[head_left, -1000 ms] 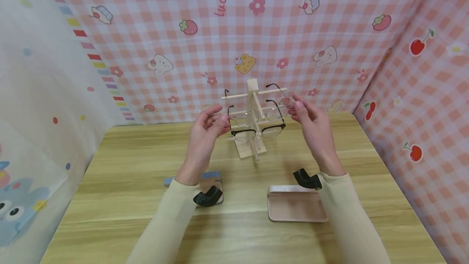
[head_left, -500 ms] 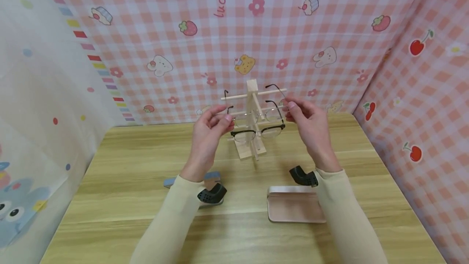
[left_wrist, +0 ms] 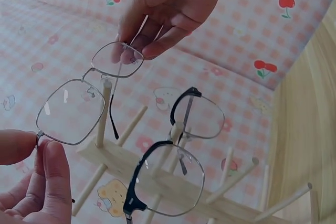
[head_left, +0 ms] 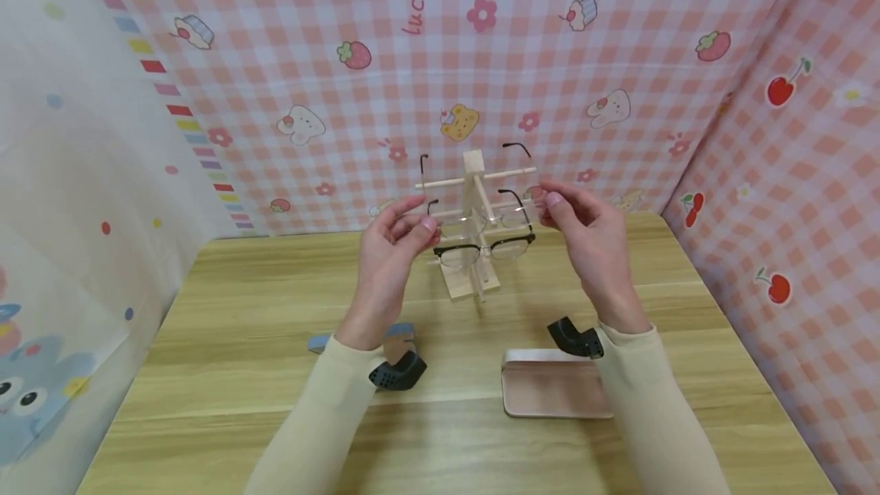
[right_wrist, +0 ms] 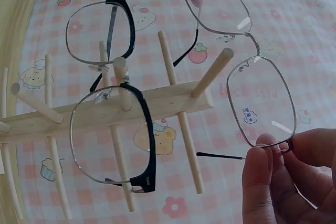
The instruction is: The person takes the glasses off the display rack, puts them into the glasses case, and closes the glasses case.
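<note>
A pair of thin metal-rimmed glasses [left_wrist: 71, 111] spans the gap between my hands, its dark temple tips pointing back past the wooden display stand [head_left: 473, 165]. My left hand [head_left: 386, 254] pinches one hinge corner between thumb and fingers. At the opposite corner, my right hand [head_left: 587, 239] pinches the frame the same way. The bridge is right by the end of the top front peg [left_wrist: 106, 103] in the left wrist view. Lower on the stand sits a second pair, black browline glasses [head_left: 512, 248], with its bridge over a peg and its temples unfolded.
An open glasses case with a pink lining [head_left: 557, 392] lies by my right forearm. Another case, blue [head_left: 402, 330], is partly hidden behind my left wrist. Checked cloth [head_left: 385, 98] hangs close behind the stand. Bare wooden pegs [right_wrist: 50, 80] stick out from the stand.
The temple tips of the metal-rimmed glasses have risen above the stand's top crossbar. My left hand has shifted slightly right; my right hand moved left, then back right. The browline pair has stayed put.
</note>
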Demonstrator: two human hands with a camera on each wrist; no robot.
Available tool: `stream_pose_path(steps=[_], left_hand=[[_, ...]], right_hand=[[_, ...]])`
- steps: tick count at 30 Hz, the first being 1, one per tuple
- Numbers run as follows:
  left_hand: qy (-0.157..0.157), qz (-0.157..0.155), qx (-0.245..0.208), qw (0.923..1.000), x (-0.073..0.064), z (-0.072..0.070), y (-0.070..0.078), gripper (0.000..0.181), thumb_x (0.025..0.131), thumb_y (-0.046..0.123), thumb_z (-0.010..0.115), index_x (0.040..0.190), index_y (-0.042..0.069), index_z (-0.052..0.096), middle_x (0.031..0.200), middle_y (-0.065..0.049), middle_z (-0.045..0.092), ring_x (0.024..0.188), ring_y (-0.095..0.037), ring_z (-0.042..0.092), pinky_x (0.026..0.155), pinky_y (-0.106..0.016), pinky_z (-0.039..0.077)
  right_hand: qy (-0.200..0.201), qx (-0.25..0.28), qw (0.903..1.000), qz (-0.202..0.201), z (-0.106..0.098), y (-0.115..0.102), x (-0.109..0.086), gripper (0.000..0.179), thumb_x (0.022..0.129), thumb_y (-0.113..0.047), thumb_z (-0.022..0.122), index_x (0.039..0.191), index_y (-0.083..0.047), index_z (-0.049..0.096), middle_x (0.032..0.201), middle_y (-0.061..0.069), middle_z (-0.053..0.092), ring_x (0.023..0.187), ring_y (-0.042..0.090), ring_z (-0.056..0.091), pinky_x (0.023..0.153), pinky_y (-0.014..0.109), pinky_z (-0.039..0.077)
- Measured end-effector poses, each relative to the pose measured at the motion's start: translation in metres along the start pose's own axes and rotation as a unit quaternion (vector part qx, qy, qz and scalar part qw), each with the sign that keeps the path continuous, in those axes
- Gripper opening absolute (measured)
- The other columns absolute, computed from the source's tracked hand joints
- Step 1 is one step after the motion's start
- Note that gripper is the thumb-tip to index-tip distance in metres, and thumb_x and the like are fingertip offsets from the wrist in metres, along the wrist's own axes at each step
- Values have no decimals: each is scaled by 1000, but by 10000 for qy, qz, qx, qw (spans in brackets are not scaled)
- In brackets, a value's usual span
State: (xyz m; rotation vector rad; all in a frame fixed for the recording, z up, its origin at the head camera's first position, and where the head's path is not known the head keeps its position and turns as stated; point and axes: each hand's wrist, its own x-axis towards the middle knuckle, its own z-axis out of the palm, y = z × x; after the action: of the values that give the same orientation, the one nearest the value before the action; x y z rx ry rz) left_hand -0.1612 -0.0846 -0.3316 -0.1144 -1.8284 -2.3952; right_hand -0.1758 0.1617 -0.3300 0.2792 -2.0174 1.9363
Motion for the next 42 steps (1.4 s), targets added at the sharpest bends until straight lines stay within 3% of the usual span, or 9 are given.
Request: stream_pose_path(steps=[4,10,14,23,31,42], left_hand=[[-4,50,52,10000,-6,1,2,37,99,-3,65,135,-1,59,101,-8,70,90,-16,70,88,-32,60],[-55,152,147,9998,-15,0,4,41,97,-5,65,137,-7,56,102,-8,71,89,-14,70,86,-29,60],[-95,258,358,9990,-21,-2,5,40,97,-2,68,136,-3,59,104,-10,71,90,-15,70,88,-30,60],[-121,574,774,9953,-32,-4,6,39,96,0,70,134,2,64,107,-18,71,87,-17,70,85,-30,60],[-35,691,989,9927,-39,-6,4,36,95,0,72,131,3,67,104,-14,72,87,-17,70,82,-28,59],[-32,643,1090,9920,-48,-10,0,37,94,-2,71,130,1,66,107,-18,72,87,-19,70,81,-28,60]], right_hand=[[43,-31,9999,-140,-1,-3,-6,34,105,-20,64,127,4,69,110,6,74,95,23,68,86,25,59],[128,-629,9977,-231,-5,-7,-18,30,105,-24,64,126,-5,73,104,5,75,92,18,69,86,25,58],[140,-819,9964,-175,-7,-10,-26,30,105,-26,64,127,-8,73,106,5,75,90,19,68,85,24,57],[187,-542,9980,-266,-8,-11,-37,26,103,-15,66,125,-3,72,101,10,73,85,18,68,79,24,59],[129,-207,9990,-367,-6,-9,-42,35,101,-4,66,135,-7,64,97,9,74,81,15,71,77,26,61],[-16,-510,9983,-288,-9,-3,-54,29,101,-6,66,130,-1,65,101,10,73,86,16,72,79,26,61]])
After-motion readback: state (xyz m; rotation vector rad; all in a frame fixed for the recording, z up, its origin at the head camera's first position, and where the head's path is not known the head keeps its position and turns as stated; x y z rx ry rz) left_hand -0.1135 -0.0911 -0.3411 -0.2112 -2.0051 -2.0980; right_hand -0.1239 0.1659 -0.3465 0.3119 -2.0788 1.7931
